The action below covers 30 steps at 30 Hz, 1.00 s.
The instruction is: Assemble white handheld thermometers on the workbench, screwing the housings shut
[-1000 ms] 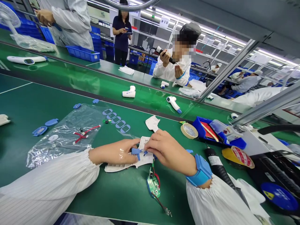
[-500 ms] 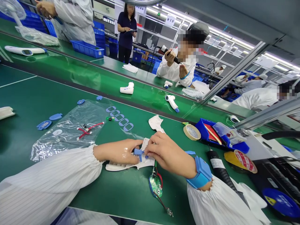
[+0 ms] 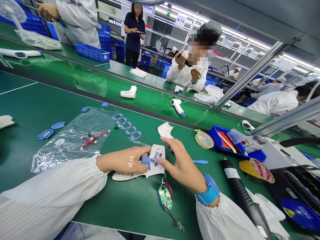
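Observation:
A white plastic housing half (image 3: pixel 157 156) lies on the green bench, with a blue trigger piece (image 3: pixel 149 159) set in it. My left hand (image 3: pixel 125 160) rests on the housing, thumb and fingers pinched around the blue piece. My right hand (image 3: pixel 180 162) hovers at the housing's right side, fingers spread and lifted, thumb touching the blue piece. A green circuit board (image 3: pixel 164 193) with red and black wires trails from the housing towards me. A blue strap (image 3: pixel 208 194) wraps my right wrist.
A clear bag (image 3: pixel 72 140) with red-wired parts lies left, blue oval frames (image 3: pixel 126 125) behind it. Another white shell (image 3: pixel 165 130), a tape roll (image 3: pixel 204 140), a blue tray (image 3: pixel 235 141) and a black screwdriver (image 3: pixel 237 186) sit right. White thermometers (image 3: pixel 178 106) ride the conveyor; other workers sit beyond.
My right hand has opened and lifted its fingers off the housing, uncovering the blue piece. My left hand stays on it. The thermometers on the conveyor have drifted left.

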Tool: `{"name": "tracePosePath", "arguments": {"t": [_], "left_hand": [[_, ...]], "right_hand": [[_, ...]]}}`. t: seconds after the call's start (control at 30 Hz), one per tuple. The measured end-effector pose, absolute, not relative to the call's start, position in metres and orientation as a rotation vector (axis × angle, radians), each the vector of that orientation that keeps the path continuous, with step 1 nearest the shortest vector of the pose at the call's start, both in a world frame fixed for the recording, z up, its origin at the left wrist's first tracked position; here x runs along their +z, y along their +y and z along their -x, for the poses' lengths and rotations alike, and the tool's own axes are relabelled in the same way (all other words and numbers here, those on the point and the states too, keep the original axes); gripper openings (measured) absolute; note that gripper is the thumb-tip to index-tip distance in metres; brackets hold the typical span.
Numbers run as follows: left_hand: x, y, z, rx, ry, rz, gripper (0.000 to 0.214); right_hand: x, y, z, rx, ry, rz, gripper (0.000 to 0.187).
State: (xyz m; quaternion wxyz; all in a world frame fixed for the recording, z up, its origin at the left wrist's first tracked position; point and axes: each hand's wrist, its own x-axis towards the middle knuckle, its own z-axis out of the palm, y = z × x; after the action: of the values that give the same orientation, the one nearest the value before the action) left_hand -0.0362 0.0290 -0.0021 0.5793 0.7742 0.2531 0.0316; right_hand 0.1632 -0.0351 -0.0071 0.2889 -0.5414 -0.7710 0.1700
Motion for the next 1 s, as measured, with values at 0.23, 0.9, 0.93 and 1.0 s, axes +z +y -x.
{"name": "tracePosePath", "arguments": {"t": [0.23, 0.9, 0.93, 1.0], "left_hand": [[-0.001, 0.021, 0.032, 0.149, 0.575, -1.919, 0.045], [-0.007, 0.005, 0.024, 0.204, 0.971, -2.365, 0.025], [-0.007, 0.006, 0.024, 0.209, 0.962, -2.353, 0.024], [-0.007, 0.006, 0.024, 0.216, 0.946, -2.317, 0.024]], "right_hand": [[-0.015, -0.035, -0.156, 1.07, -1.631, 1.433, 0.028], [-0.024, -0.037, -0.147, 1.011, -1.432, 1.417, 0.016], [-0.023, -0.037, -0.147, 1.04, -1.421, 1.415, 0.018], [-0.022, -0.037, -0.148, 1.117, -1.407, 1.404, 0.022]]}}
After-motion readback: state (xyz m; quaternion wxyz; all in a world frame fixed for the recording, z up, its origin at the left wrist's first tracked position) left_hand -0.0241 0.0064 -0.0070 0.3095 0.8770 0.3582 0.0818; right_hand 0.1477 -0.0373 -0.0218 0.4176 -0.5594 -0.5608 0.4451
